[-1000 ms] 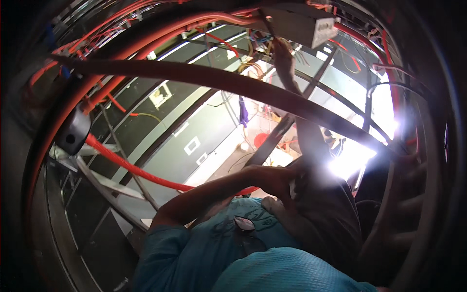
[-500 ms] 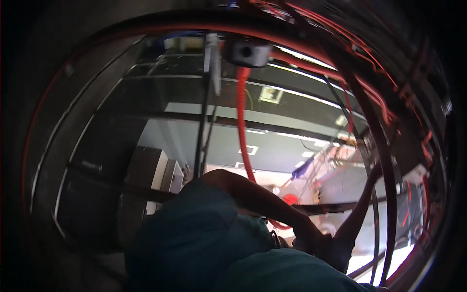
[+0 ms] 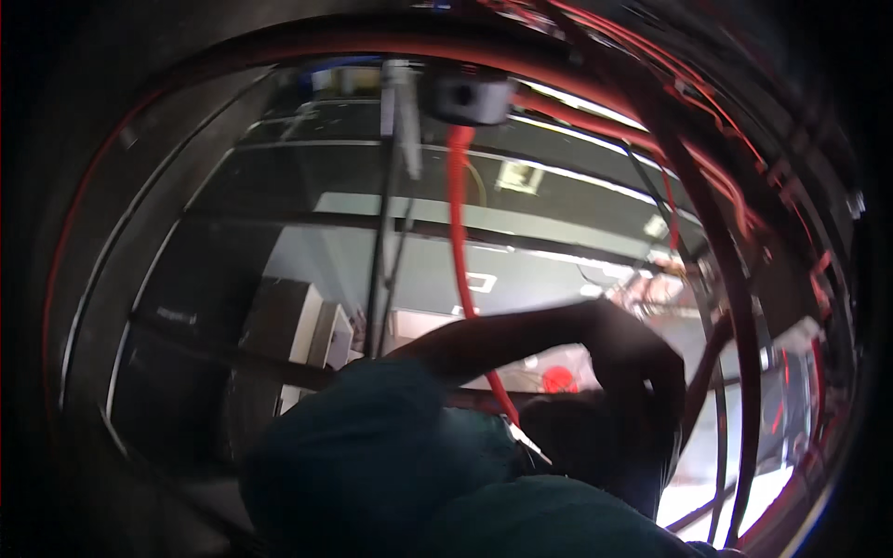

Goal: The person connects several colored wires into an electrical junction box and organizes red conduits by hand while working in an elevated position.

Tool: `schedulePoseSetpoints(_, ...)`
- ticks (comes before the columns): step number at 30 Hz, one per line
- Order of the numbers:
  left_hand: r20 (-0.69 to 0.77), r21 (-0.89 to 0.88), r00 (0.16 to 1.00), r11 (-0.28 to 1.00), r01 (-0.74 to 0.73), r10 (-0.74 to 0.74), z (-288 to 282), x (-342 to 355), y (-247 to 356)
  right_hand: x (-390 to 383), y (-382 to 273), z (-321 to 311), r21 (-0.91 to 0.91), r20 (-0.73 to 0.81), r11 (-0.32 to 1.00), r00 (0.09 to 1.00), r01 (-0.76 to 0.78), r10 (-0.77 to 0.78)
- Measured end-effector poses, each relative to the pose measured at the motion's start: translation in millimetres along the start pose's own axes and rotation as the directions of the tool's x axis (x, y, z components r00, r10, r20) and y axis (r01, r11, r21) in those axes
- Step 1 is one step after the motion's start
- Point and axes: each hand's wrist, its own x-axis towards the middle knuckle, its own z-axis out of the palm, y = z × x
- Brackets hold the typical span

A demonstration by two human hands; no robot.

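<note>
Fingers of the left hand (image 3: 640, 349) are bent downward; whether anything is gripped cannot be told. Near a box (image 3: 786, 296), the right hand (image 3: 723, 323) is partly hidden by a curved pipe (image 3: 741, 358), its fingers unclear.

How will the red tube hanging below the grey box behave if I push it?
The red tube probably flexes, since it hangs in a gentle curve. It looks fairly light, being slim for its length. Its top meets the grey box, so it may swing.
</note>
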Motion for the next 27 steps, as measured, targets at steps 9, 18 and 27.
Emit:
schedulePoseSetpoints(9, -0.197, 0.152, 0.953, 0.953, 0.261, -0.230, -14, -67, 76, 4, -46, 13, -0.173, -0.082, 0.984, 0.995, 0.036, -0.050)
schedulePoseSetpoints(18, 0.096, 0.376, 0.994, 0.927, 0.004, -0.043, -61, -68, 196, 8, -120, 7, 0.003, -0.179, 0.985, 0.969, -0.172, 0.170)
schedulePoseSetpoints(27, 0.540, 0.249, 0.783, 0.830, -0.499, 0.309, -80, -29, 220, -3, -114, -16, 0.011, -0.167, 0.960, 0.946, -0.279, 0.276)
